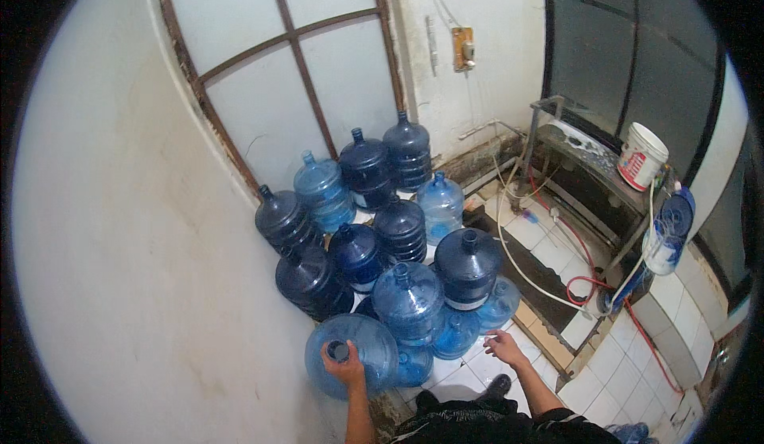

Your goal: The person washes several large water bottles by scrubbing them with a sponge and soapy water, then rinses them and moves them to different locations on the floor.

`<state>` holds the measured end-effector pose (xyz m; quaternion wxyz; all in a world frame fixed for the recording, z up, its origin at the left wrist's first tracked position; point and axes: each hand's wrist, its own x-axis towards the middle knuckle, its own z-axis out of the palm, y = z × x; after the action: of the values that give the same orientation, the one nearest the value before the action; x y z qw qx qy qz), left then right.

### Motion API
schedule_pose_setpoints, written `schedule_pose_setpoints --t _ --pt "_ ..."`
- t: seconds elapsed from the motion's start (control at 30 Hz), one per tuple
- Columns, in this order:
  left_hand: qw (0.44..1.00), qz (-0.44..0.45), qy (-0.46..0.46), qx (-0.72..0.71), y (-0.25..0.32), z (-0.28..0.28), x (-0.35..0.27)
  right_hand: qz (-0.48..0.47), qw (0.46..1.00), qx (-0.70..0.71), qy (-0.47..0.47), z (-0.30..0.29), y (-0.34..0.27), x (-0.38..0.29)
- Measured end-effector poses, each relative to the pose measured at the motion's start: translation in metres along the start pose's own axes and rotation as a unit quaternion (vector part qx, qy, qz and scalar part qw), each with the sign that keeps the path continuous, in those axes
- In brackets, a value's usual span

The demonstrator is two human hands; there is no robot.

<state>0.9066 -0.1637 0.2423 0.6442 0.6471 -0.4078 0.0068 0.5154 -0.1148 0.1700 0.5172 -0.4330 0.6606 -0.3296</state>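
Observation:
My left hand grips the neck of a large translucent blue water jug near the wall at the lower left. The jug's open mouth faces up towards me. With its fingers loosely spread, my right hand is over the white tiles and holds nothing. Beside the held jug is a light blue jug, upright above smaller-looking blue jugs. A dark blue jug bearing a pale label stands just beyond my right hand. Several more blue jugs fill the corner by the framed panes.
A metal bench with a white bucket stands at the right. Below it, a red hose and a pale hose cross a dark floor channel. A raised tiled edge lies at the lower right.

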Motion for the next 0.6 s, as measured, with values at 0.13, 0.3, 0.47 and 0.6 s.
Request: schedule_pose_setpoints --t 0.13,0.3,0.47,0.6 --pt "0.998 0.025 -0.044 -0.027 0.072 -0.010 -0.009 0.010 1.000 0.015 -0.010 -0.017 0.009 -0.023" --pt "0.985 0.094 -0.138 -0.037 0.162 -0.005 -0.055 0.014 0.997 0.066 0.038 -0.066 0.043 -0.063" --pt "0.960 0.086 -0.243 -0.114 0.234 0.031 -0.142 0.018 0.986 0.127 0.105 -0.144 0.117 -0.112" --pt "0.924 0.171 -0.291 -0.181 0.281 0.062 -0.199 0.059 0.972 0.146 0.173 -0.205 0.164 -0.161"
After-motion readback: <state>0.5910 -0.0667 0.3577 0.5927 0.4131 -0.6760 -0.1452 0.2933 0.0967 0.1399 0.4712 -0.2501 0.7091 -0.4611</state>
